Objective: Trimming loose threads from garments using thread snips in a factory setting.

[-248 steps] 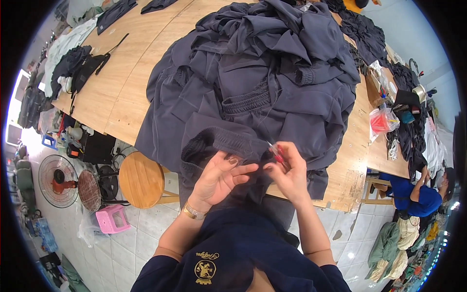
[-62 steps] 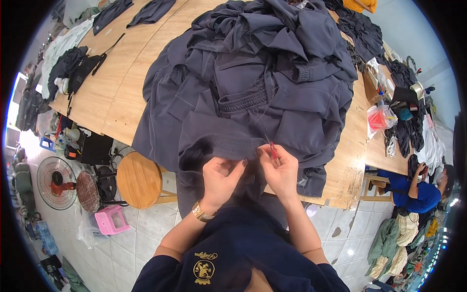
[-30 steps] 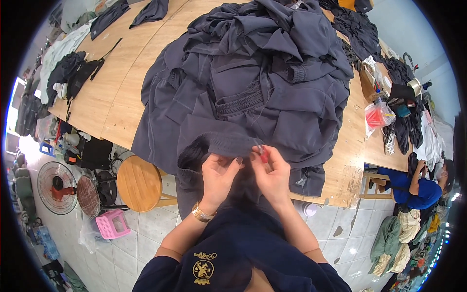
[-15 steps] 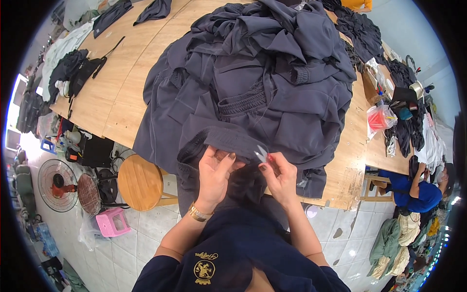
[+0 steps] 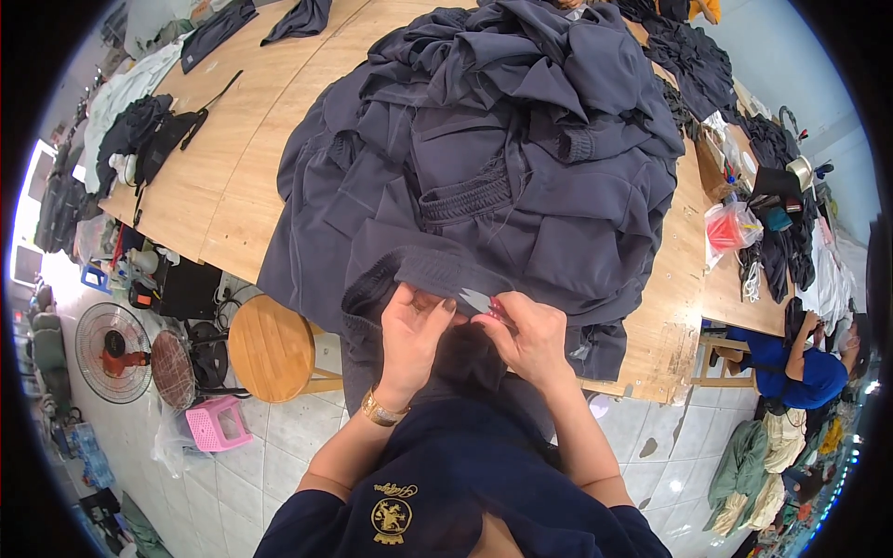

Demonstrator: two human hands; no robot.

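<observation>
Your two hands meet at the near edge of the wooden table [image 5: 219, 200], on a dark grey garment [image 5: 409, 279] whose elastic waistband hangs over the table's front edge toward you. The cloth is a plain slate grey, softly creased, with a gathered band along its rim; it is the nearest piece of a big heap of like-coloured clothes [image 5: 521, 121] piled across the middle of the table.

Your left hand [image 5: 409, 339] pinches a fold of the garment just under the waistband, fingers closed on the cloth. Your right hand [image 5: 530, 339] is closed around a small thread snipper [image 5: 479, 302], its pale metal blades pointing left toward your left fingertips and lying against the fabric; a red bit shows at your right fingertips. Whether the blades are together or apart is too small to tell.

Compared with half a second ago, your hands sit a little closer together and the snipper's tip has dropped from above the waistband to the spot between your thumbs. The heap has not shifted.

A round wooden stool [image 5: 270, 349] stands below the table's edge at your left, near a pink plastic stool [image 5: 216, 423] and a floor fan [image 5: 112, 352].
</observation>
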